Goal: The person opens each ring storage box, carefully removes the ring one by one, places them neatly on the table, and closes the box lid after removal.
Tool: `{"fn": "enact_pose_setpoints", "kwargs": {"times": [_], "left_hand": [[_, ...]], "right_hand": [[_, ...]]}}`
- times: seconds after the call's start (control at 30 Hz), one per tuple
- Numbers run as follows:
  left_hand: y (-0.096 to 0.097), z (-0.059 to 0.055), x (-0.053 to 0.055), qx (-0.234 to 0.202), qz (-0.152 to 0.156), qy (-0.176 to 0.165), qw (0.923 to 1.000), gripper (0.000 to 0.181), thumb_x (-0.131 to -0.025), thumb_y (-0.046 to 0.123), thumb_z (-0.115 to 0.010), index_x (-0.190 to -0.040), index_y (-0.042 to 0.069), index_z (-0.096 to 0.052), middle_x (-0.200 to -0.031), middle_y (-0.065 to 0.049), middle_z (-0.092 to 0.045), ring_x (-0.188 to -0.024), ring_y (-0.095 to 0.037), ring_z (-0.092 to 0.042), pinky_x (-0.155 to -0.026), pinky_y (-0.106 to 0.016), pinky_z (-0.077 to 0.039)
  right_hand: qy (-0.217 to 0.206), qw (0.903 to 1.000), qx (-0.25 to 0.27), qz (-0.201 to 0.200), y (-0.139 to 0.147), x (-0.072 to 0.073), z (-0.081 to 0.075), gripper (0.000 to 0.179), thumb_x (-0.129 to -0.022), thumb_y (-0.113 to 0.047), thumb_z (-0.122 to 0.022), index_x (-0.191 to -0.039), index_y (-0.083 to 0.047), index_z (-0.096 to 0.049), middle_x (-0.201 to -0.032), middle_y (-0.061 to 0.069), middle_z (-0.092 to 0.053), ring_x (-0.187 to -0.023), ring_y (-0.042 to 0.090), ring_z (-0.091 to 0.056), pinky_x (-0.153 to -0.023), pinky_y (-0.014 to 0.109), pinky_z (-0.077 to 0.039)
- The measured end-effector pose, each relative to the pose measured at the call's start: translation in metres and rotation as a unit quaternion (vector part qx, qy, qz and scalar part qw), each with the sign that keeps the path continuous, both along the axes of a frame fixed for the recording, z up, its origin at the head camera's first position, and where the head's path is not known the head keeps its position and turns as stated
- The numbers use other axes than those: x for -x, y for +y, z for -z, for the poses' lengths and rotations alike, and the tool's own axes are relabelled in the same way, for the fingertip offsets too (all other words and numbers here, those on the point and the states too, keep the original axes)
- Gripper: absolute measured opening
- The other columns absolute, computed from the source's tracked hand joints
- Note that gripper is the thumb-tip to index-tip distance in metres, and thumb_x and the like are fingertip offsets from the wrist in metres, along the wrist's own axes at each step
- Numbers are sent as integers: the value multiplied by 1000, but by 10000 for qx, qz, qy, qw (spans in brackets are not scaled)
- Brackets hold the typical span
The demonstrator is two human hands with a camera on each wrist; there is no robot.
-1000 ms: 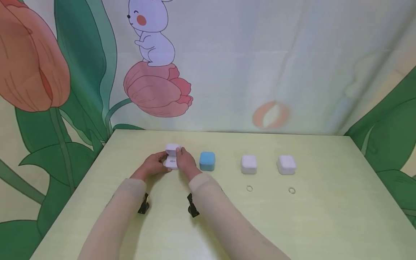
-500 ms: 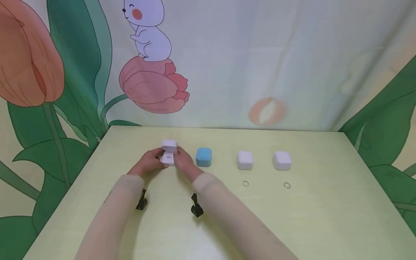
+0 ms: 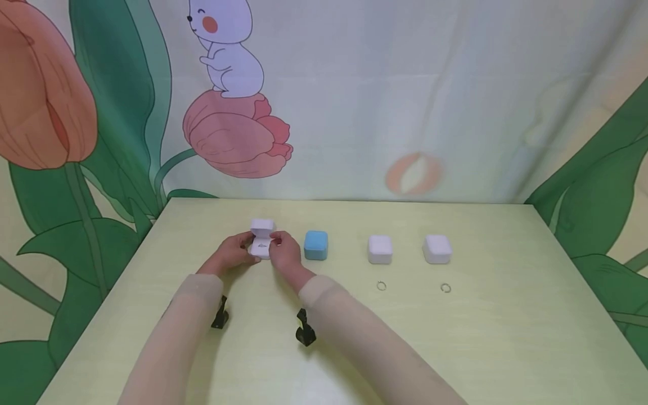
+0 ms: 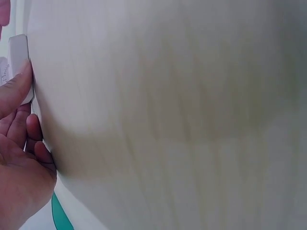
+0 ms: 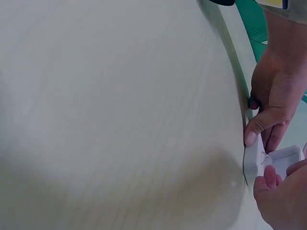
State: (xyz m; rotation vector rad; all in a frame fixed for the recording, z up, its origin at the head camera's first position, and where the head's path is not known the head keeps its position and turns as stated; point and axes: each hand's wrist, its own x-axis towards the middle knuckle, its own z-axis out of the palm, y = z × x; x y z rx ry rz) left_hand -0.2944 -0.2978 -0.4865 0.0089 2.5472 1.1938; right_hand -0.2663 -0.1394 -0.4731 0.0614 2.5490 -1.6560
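A white ring box (image 3: 261,248) stands on the table with its lid (image 3: 262,225) raised. A small silvery ring (image 3: 261,246) sits in its insert. My left hand (image 3: 234,251) grips the box from the left; in the left wrist view the thumb (image 4: 17,86) presses the box's front wall (image 4: 19,50). My right hand (image 3: 286,252) is at the box's right side, its fingers (image 5: 269,175) loosely curled in front of the opening, with nothing visible between them. Whether these fingers touch the box or lid I cannot tell.
A blue box (image 3: 316,245) stands just right of my right hand. Farther right are two closed white boxes, one (image 3: 379,249) nearer and one (image 3: 437,249) beyond, with a ring (image 3: 381,286) and another ring (image 3: 445,288) lying in front of them. A printed curtain (image 3: 344,112) hangs behind the table.
My right hand has eased back from the box's right side, and its fingers have curled. The left hand keeps its grip. The whole view shifted slightly.
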Motion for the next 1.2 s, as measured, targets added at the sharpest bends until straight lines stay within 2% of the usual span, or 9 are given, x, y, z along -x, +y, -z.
{"fn": "enact_pose_setpoints", "kwargs": {"times": [0.17,0.47,0.67,0.77,0.87,1.0,1.2], "left_hand": [[0,-3,-1,-42,-47,33,10000,81,-91,3,-72,-158,-6,-28,-165,-26,-28,-153,-48,-28,-128,-55,-25],[-2,-3,-3,107,-48,50,9999,81,-91,6,-72,-158,-6,-27,-164,-26,-29,-151,-49,-31,-127,-56,-27],[-5,-3,-3,199,-19,44,9998,81,-91,7,-72,-158,-5,-28,-164,-26,-30,-152,-49,-31,-127,-56,-27],[-4,-3,-3,165,-39,52,9998,81,-90,6,-73,-158,-5,-29,-164,-26,-31,-151,-49,-33,-126,-56,-28],[-1,-2,-3,160,-11,61,9999,81,-91,6,-72,-157,-6,-29,-164,-26,-31,-151,-49,-33,-126,-56,-29],[2,-2,-3,118,13,0,9999,80,-91,7,-72,-157,-6,-28,-164,-26,-29,-153,-48,-29,-127,-55,-27],[0,-1,-2,93,87,-1,9999,81,-92,8,-72,-158,-6,-28,-164,-27,-28,-153,-48,-27,-127,-55,-27]], "right_hand": [[179,9998,-18,-57,-1,0,3,32,-96,-2,-57,-127,-2,-68,-116,13,-73,-105,23,-67,-85,23,-54],[179,9997,-62,-178,1,4,11,35,-94,-1,-60,-128,-2,-69,-125,13,-73,-113,26,-70,-91,29,-58],[204,9993,-66,-318,1,2,10,31,-94,0,-61,-123,-1,-72,-122,15,-74,-108,26,-71,-86,24,-58],[330,9984,-196,-414,2,2,10,30,-93,1,-62,-121,0,-73,-120,15,-74,-105,26,-71,-84,22,-57],[531,9954,-534,-596,4,3,12,30,-92,1,-63,-121,0,-73,-118,16,-75,-103,25,-71,-83,23,-56],[666,9898,-935,-844,6,6,14,29,-94,-1,-64,-122,1,-72,-119,16,-75,-105,25,-70,-87,27,-56],[543,9857,-1283,-946,1,10,11,28,-97,-5,-64,-123,-1,-73,-124,14,-75,-121,28,-68,-104,35,-54]]}}
